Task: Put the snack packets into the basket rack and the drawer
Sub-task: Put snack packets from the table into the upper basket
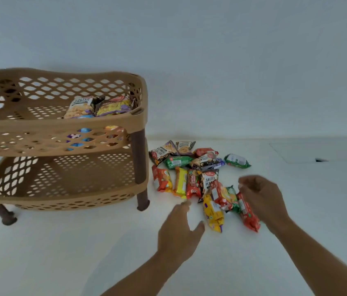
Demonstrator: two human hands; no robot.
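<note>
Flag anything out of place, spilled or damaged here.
Nothing looks damaged or spilled. The colourful snack packets lie jumbled and overlapping on the white floor beside the tan plastic basket rack; one green packet sits apart from the heap.

The basket rack (61,122) looks like plain moulded plastic, tan, with a dull matt finish and open lattice holes through the walls and shelves. Its legs (139,159) are darker brown plastic, smoother, with just a slight sheen. The snack packets (191,182) are the usual thin printed plastic film, glossy and crinkly, catching light on the creases. The white surface (61,253) underneath looks smooth and matt, and the wall (189,50) is flat matt too, pale.
</note>
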